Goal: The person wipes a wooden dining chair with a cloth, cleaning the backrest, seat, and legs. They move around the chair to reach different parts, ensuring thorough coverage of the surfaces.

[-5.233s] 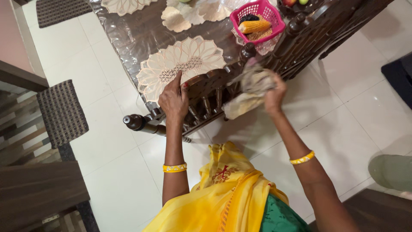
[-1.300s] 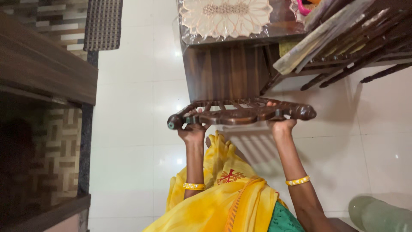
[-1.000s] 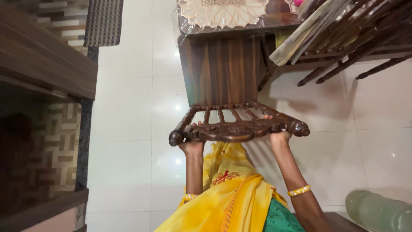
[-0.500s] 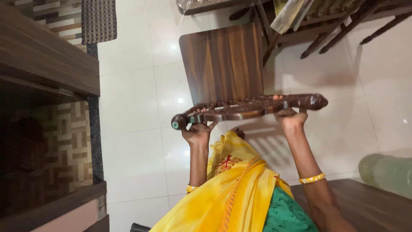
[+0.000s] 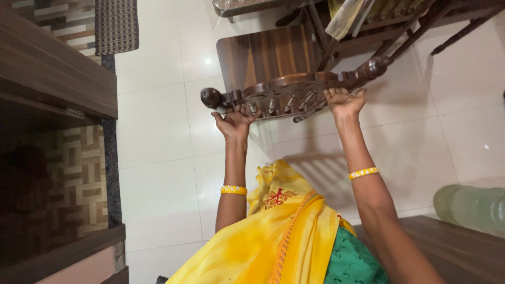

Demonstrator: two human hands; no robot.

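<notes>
Both hands grip the carved top rail of a dark wooden chair (image 5: 273,63) at twelve o'clock. The left hand (image 5: 234,122) has its fingers clamped on the rail near its round knob; the right hand (image 5: 344,102) has its fingers curled around the rail's other end. A second chair (image 5: 405,21) stands at one o'clock on the white tiled floor (image 5: 158,158).

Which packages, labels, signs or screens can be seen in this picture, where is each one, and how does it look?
No labels, signs or screens show.
Clear plastic wrap: over the table edge, top centre, crinkled and shiny.
Pale green bottle: lying at the right edge, rounded and translucent.
</notes>
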